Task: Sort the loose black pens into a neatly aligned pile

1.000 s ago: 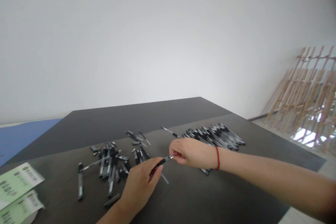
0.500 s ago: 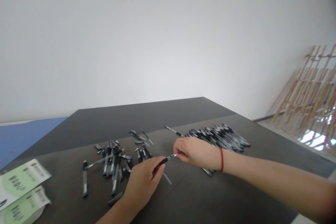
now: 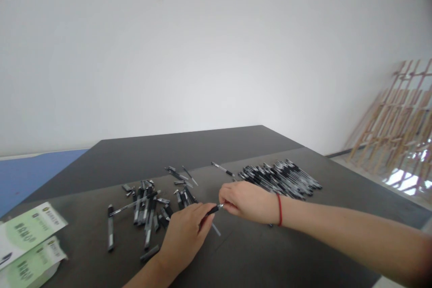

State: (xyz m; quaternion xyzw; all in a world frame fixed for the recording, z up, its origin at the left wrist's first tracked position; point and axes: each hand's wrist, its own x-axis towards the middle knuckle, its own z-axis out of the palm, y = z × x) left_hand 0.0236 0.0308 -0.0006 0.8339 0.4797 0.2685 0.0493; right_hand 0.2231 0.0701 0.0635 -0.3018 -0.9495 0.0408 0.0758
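Observation:
My left hand (image 3: 185,234) is closed around a black-gripped pen (image 3: 213,210), its silvery tip end pointing right. At that end my right hand (image 3: 241,199), with a red cord on the wrist, pinches the tip; the fingers partly hide what is between them. Left of my left hand lies a loose heap of pen barrels (image 3: 147,220) and caps. A thin clear tube (image 3: 216,229) sticks out beside my left fingers. Behind my right hand, many pens with black grips (image 3: 280,177) lie side by side in a pile.
Green and white packets (image 3: 32,234) lie at the table's left edge. One pen (image 3: 222,168) rests alone near the table's middle, and a few thin refills (image 3: 189,175) lie left of it. Wooden racks (image 3: 398,112) lean on the wall at the right.
My right hand has moved slightly left and down, closer to my left hand. Less of the pen's front end shows between them. My left hand has barely moved.

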